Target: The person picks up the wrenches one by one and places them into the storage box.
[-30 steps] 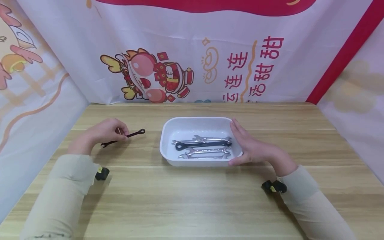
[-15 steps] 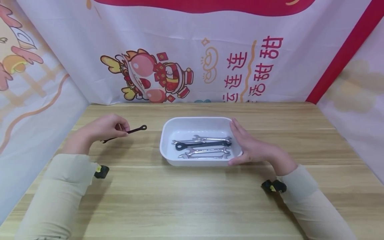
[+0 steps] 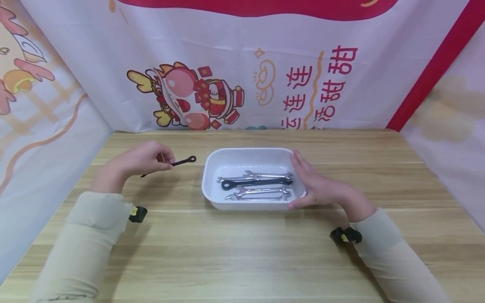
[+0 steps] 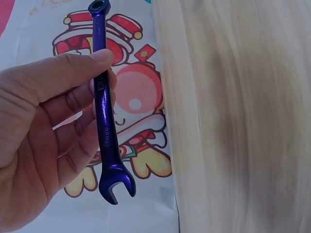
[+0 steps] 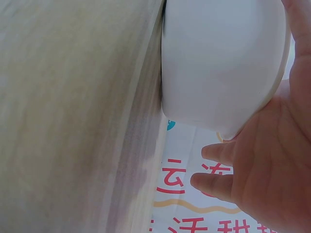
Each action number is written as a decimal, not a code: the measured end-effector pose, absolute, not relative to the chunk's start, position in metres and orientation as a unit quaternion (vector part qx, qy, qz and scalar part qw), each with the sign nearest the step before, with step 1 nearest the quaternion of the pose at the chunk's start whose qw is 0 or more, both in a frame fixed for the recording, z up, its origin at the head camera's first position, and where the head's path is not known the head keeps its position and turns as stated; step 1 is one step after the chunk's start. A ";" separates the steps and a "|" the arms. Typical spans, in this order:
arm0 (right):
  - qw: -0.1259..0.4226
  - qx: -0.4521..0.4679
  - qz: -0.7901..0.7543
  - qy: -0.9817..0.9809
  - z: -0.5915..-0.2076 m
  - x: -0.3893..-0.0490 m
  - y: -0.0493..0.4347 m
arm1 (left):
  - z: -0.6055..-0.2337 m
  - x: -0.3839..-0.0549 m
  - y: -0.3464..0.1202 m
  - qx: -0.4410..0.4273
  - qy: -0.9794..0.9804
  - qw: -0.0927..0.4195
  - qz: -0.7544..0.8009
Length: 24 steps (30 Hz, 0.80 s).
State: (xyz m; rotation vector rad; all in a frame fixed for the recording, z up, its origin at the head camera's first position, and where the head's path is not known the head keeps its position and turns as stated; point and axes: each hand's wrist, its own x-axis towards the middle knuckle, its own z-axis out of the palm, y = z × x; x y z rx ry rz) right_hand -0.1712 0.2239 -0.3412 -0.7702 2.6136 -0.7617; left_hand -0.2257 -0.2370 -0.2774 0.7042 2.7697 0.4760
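In the head view my left hand point(image 3: 145, 159) pinches a combination wrench point(image 3: 184, 161) and holds it above the tabletop, left of a white plastic box. The left wrist view shows the wrench point(image 4: 108, 126) as glossy dark purple, its open end low and its ring end high, between thumb and fingers. My right hand point(image 3: 320, 185) spans the right end of the white box point(image 3: 251, 206), thumb at the near corner, spread fingers at the far corner. Inside lie several silver wrenches point(image 3: 263, 190) and a black combination wrench point(image 3: 254, 182). Two straight fingers point(image 5: 214, 187) extend past the box wall.
A wood-grain table point(image 3: 242, 252) bears everything and runs back to a printed white cloth point(image 3: 242, 75). More cloth hangs along the left and right sides. Each wrist wears a small black camera, such as the left one point(image 3: 138, 214).
My left hand has lifted the wrench off the table and carried it rightward, closer to the white box. The right hand and the box have stayed in place.
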 end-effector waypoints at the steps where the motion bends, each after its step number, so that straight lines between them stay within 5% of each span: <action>1: 0.157 -0.269 -0.267 0.912 -0.341 -0.171 0.224 | -0.277 -0.226 -0.236 0.243 0.948 0.122 0.163; 24: 0.155 -0.270 -0.271 0.911 -0.341 -0.171 0.223 | -0.267 -0.222 -0.190 0.280 0.940 0.083 0.176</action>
